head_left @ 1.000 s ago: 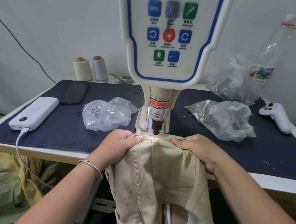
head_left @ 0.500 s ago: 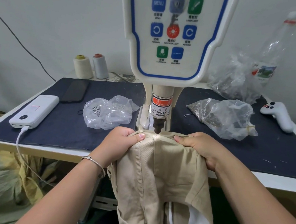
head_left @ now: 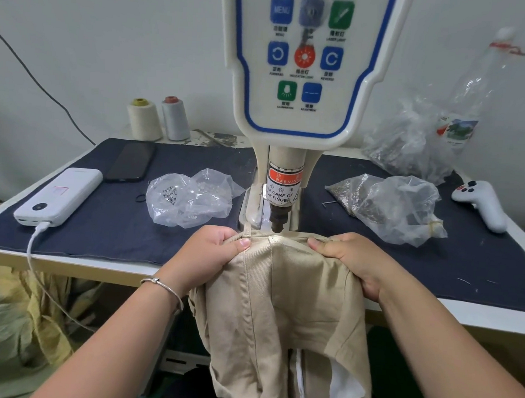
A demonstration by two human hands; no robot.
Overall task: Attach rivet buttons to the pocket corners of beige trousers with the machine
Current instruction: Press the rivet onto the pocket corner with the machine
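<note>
A white power bank [head_left: 59,197] lies at the table's left edge on the dark cloth [head_left: 105,229], a clear bag of small parts [head_left: 190,196] beside it. The left hand [head_left: 208,254] grips the beige trousers [head_left: 282,307] at the top edge, thumb curled over the fabric. The machine [head_left: 296,78] stands above, its punch [head_left: 277,221] just over a rivet button [head_left: 272,239] at the pocket corner. The right hand [head_left: 348,261] pinches the same edge.

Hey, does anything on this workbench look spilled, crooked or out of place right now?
Mostly tidy. Small bits lie scattered on the bare table behind the dark mat, beside the thread cones, like spilled scraps. A white game controller near the right edge seems unrelated to riveting.
</note>
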